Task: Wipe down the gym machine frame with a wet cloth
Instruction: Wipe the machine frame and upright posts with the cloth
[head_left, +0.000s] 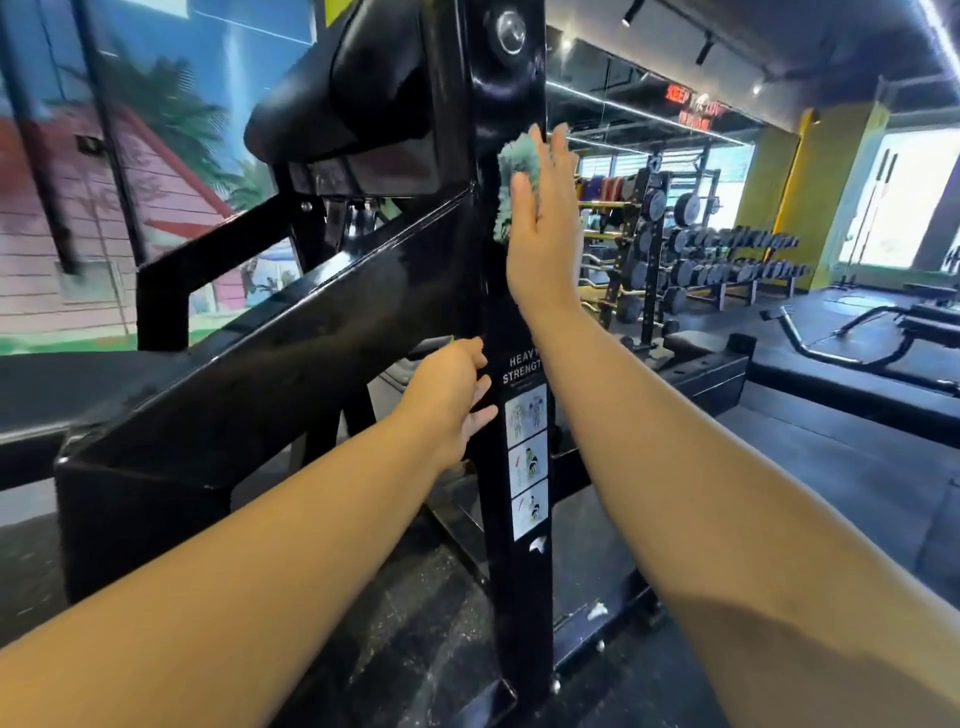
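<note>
1. head view: a green cloth (511, 171) is pressed flat against the upright of the black machine frame (511, 571) by the right hand (543, 228), fingers held straight and close together.
2. lower on that upright, the left hand (447, 400) is rested with fingers loosely extended, nothing being held, just beside an instruction sticker (527, 462).
3. a dumbbell rack (727, 260) is seen well behind.

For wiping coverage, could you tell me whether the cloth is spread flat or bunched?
Bunched: the cloth shows as crumpled fluffy folds under the flat right hand.
</note>
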